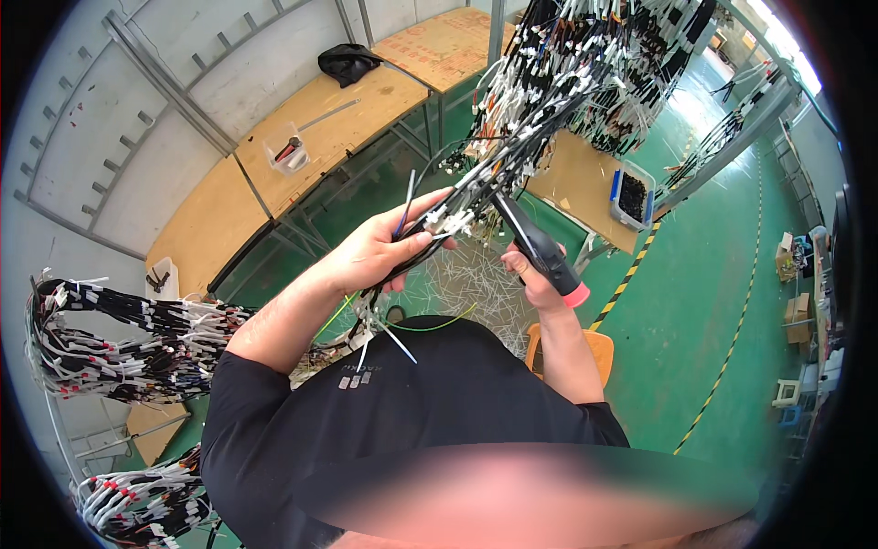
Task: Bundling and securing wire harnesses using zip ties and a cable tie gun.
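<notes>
My left hand is closed round a bundle of dark wires, part of a wire harness with white connectors. The harness runs up and away to a large hanging mass of similar wires. Upright beside my left fingers stands a dark strip, like a cable tie. My right hand grips a black handheld tool with a pink-red end. The tool's narrow front end meets or overlaps the bundle; whether it touches cannot be made out. Loose wire ends, a green wire and a pale strip hang near my chest.
Wooden tables line the wall, with a clear box and a black bag. A bin of black parts stands on a table at right. Cut strips litter the floor. More harnesses hang at left. An orange seat stands near my right arm.
</notes>
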The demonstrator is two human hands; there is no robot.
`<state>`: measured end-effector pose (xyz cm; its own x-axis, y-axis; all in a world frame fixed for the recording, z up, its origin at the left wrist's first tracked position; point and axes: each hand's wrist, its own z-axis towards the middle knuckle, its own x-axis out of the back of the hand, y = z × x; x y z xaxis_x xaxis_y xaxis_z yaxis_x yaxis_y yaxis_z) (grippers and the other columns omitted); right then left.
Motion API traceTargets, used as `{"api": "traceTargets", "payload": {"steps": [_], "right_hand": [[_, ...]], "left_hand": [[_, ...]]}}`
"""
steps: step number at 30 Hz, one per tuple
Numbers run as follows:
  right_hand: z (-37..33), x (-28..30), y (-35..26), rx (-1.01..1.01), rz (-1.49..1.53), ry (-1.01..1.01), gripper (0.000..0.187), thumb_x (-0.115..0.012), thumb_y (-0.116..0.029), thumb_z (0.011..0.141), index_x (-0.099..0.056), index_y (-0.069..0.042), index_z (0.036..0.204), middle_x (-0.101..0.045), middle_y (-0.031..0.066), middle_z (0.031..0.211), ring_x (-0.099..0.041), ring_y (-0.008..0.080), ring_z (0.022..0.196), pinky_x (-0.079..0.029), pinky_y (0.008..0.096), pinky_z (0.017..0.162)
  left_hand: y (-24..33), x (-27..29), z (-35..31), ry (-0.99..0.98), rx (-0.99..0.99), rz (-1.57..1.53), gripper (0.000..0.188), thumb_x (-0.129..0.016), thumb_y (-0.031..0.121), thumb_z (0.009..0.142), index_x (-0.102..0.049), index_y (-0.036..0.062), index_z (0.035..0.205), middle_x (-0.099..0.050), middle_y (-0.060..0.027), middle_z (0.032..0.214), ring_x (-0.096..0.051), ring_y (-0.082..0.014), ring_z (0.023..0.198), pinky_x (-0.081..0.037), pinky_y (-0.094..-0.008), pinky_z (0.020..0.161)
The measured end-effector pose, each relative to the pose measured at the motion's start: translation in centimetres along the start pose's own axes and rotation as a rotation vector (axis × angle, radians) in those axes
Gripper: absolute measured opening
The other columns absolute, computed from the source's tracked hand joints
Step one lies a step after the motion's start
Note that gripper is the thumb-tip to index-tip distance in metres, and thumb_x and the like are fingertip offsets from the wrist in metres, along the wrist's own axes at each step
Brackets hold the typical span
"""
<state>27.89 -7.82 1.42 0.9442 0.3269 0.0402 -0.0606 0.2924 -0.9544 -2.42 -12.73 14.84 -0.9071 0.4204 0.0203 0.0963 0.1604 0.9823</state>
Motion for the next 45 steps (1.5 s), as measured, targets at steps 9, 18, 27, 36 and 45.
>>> {"api": "traceTargets", "payload": {"steps": [9, 18, 27, 36, 45], "right_hand": [[-0.1, -0.3, 0.1, 0.327, -0.561, 0.089, 0.048, -0.078, -0.004, 0.086, -0.056, -0.002, 0.129, -0.062, 0.0151, 0.118, -0.064, 0.0323, 0.108, -0.051, 0.0390, 0.095], [0.5, -4.2, -2.7, 0.064, 0.472, -0.340, 0.058, -0.084, -0.022, 0.090, -0.062, 0.002, 0.139, -0.058, 0.0144, 0.141, -0.055, 0.0272, 0.137, -0.039, 0.0455, 0.118], [4.6, -10.2, -2.9, -0.104, 0.916, -0.290, 0.045, -0.089, -0.013, 0.075, -0.068, -0.005, 0.115, -0.049, 0.0250, 0.157, -0.048, 0.0352, 0.147, -0.035, 0.0490, 0.123], [6.1, -13.0, -4.6, -0.152, 1.016, -0.307, 0.052, -0.084, -0.010, 0.080, -0.061, -0.007, 0.126, -0.046, 0.0209, 0.154, -0.041, 0.0414, 0.151, -0.027, 0.0588, 0.128], [9.2, -16.3, -4.2, -0.063, 0.848, -0.212, 0.050, -0.079, -0.007, 0.088, -0.060, -0.010, 0.134, -0.043, 0.0177, 0.160, -0.035, 0.0391, 0.156, -0.027, 0.0548, 0.129]], "left_hand": [[-3.0, 6.2, 0.7, 0.009, 0.006, -0.371, 0.056, -0.073, 0.024, 0.098, -0.053, -0.0006, 0.144, -0.073, -0.0160, 0.103, -0.058, -0.0117, 0.051, -0.044, -0.0242, 0.045], [-5.9, 7.6, 1.4, -0.314, 0.056, -0.524, 0.067, -0.070, 0.008, 0.084, -0.052, -0.0085, 0.146, -0.070, -0.0212, 0.127, -0.074, -0.0205, 0.090, -0.061, -0.0314, 0.080], [-9.4, 6.5, 1.1, -0.220, -0.002, -0.529, 0.072, -0.058, -0.003, 0.078, -0.050, -0.0028, 0.150, -0.066, -0.0151, 0.133, -0.068, -0.0270, 0.118, -0.050, -0.0427, 0.109], [-22.8, 16.9, 1.0, -0.032, -0.204, -0.430, 0.062, -0.073, 0.017, 0.097, -0.052, 0.0018, 0.154, -0.064, -0.0176, 0.146, -0.062, -0.0298, 0.134, -0.043, -0.0449, 0.119], [-23.5, 9.9, 0.7, -0.114, -0.345, -0.160, 0.090, -0.092, 0.023, 0.079, -0.046, 0.0062, 0.155, -0.067, -0.0075, 0.130, -0.059, -0.0195, 0.126, -0.043, -0.0367, 0.115]]}}
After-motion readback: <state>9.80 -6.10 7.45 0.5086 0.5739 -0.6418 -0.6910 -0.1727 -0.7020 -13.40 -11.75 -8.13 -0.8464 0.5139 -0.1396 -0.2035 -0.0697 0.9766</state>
